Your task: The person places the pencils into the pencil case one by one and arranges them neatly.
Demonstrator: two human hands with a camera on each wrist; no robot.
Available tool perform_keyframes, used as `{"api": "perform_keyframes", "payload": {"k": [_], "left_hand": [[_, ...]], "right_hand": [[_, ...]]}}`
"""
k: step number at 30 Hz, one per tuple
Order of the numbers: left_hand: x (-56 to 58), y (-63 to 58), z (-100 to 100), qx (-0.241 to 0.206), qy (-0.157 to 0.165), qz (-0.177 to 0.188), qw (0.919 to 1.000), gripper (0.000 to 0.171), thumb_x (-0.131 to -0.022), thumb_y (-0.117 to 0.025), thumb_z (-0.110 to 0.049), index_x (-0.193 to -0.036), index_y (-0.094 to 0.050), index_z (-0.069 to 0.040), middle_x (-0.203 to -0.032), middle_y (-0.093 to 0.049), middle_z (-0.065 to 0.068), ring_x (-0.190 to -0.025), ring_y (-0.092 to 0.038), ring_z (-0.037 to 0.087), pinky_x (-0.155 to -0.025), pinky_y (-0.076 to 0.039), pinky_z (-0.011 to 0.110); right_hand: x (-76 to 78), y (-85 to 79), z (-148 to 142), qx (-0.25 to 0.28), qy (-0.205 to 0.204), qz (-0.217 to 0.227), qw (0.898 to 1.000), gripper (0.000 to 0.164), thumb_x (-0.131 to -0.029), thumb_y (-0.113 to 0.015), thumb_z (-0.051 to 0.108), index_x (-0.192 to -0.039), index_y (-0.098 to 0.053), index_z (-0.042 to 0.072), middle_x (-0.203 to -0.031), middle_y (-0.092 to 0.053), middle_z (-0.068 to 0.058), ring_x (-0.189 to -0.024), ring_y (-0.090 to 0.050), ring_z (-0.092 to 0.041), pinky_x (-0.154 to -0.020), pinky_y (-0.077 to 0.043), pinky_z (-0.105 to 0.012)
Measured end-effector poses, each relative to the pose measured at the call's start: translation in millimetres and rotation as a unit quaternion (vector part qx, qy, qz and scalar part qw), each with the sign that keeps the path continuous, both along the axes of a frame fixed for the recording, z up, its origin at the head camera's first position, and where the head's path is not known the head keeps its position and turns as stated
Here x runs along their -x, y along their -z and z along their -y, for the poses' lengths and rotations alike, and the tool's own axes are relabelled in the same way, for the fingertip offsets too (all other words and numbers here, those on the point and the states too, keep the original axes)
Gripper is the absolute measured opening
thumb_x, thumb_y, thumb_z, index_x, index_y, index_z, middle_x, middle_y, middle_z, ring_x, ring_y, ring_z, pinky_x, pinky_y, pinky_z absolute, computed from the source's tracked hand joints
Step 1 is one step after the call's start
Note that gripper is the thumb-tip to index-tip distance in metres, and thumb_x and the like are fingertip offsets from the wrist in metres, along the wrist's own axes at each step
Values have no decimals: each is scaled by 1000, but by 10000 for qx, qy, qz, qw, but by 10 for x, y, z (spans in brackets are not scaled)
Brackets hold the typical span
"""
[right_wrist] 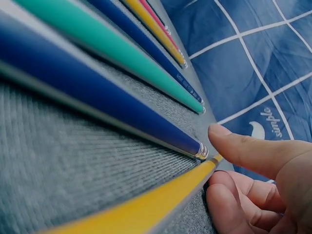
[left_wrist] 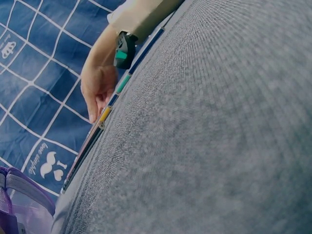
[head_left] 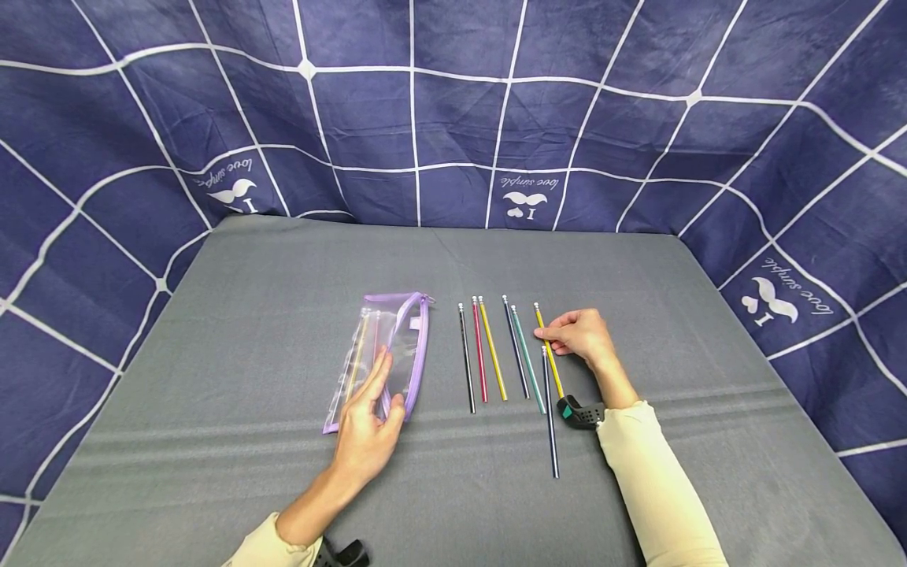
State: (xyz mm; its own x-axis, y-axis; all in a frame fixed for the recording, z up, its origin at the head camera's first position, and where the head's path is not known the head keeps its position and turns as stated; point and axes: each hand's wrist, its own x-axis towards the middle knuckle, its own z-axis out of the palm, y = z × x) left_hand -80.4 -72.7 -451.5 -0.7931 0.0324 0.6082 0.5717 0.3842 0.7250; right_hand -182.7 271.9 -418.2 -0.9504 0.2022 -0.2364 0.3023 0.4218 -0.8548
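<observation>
My left hand [head_left: 367,437] rests on a clear mesh pouch [head_left: 407,354] with purple trim, its fingers straight and the thumb spread along the near edge. The pouch mouth bows apart. Inside it show a yellow pencil [head_left: 357,358] and a paler, pinkish one beside it. At the right end of a pencil row, my right hand [head_left: 583,337] pinches a yellow pencil [head_left: 556,374] near its eraser end, thumb on one side and curled fingers on the other. A dark blue pencil [head_left: 551,433] lies just left of it, set closer to me. In the left wrist view, the left hand is mostly hidden.
Left of these lie a green pencil [head_left: 529,362], another dark blue pencil [head_left: 517,350], a second yellow pencil [head_left: 494,350], a red pencil [head_left: 479,354] and a black pencil [head_left: 467,362]. Grey cloth [head_left: 283,283] covers the table; blue checked curtains [head_left: 460,118] hang around it.
</observation>
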Motion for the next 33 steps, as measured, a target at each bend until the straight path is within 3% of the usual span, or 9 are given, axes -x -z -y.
{"api": "perform_keyframes", "payload": {"k": [14, 33], "left_hand": [[-5, 5, -11, 42, -46, -53, 10000, 62, -76, -62, 13, -137, -50, 13, -143, -48, 24, -128, -48, 42, -113, -28, 21], [-1, 4, -8, 53, -30, -99, 9999, 62, -74, -62, 15, -135, -50, 14, -143, -48, 25, -128, -48, 43, -113, -29, 24]], "right_hand": [[-24, -28, -23, 9, -248, -106, 9996, 20, -81, -75, 0, -94, -67, -13, -61, -65, 4, -51, -60, -3, -52, -56, -21], [-66, -242, -149, 627, -60, -590, 9963, 28, -86, -69, 0, -103, -62, -20, -67, -67, 3, -56, -65, -5, -59, -58, -23]]}}
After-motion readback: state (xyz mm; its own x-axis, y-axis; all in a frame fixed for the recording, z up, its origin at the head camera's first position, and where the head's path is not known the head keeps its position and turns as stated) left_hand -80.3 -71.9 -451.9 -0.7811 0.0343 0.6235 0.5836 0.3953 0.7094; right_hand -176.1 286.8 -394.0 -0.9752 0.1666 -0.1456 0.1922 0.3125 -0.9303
